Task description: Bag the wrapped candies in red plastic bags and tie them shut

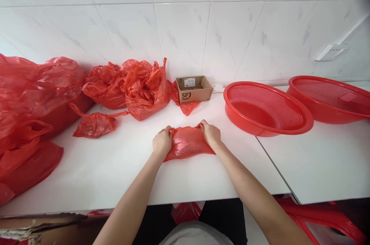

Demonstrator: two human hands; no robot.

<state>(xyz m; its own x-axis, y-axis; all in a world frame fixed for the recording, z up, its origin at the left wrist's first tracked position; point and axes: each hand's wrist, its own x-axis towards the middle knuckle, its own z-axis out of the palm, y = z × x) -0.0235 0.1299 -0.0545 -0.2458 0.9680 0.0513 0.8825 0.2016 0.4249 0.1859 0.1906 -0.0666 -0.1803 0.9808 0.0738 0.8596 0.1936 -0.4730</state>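
A filled red plastic bag (pixel 189 143) lies on the white table in front of me, its contents hidden apart from a pale shine through the film. My left hand (pixel 162 140) is closed on the bag's upper left corner. At the upper right corner, my right hand (pixel 210 133) pinches the film between thumb and fingers. The bag's top edge is drawn taut between both hands. Just behind it stands a small open cardboard box (pixel 195 91), with a piece of red plastic film (pixel 189 108) under and in front of it.
Two red plastic colanders, a nearer one (pixel 267 108) and a farther one (pixel 329 98), stand on the right. Several red bags crowd the left, including a small tied bag (pixel 95 125) and a large bag (pixel 58 91). Behind is a tiled wall (pixel 185 25); a red stool (pixel 320 214) is below right.
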